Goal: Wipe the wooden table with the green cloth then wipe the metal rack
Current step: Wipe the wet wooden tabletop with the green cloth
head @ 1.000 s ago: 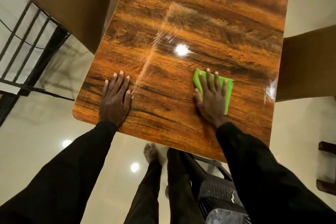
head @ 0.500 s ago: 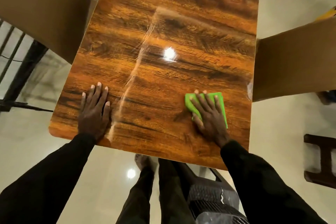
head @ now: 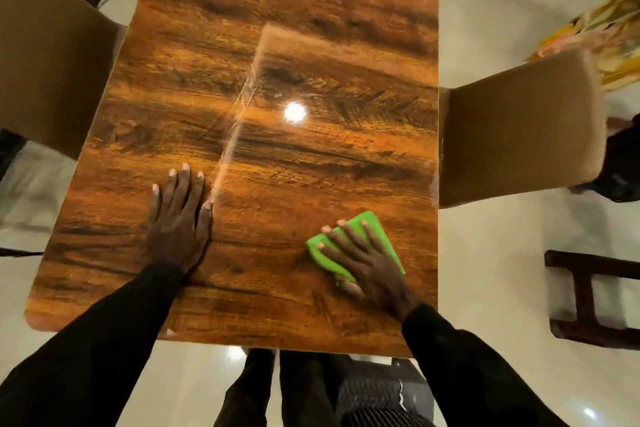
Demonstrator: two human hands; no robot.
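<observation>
Person wipes a glossy brown wood-grain table [head: 311,62] with a folded bright green cloth [head: 372,229], lower right of frame.

Over the last half second the right hand [head: 370,267], fingers spread and pressed flat, has slid the cloth closer to the table's near right corner and now points toward upper left. The left hand [head: 178,229], fingers straight and close together, stays flat on the wood beside the pale wipe streak [head: 235,135]. The table's far end is cut off at the top. The left-side tan chair [head: 52,73] and right-side tan chair [head: 519,128] are blurred. The right hand hides much of the cloth.
</observation>
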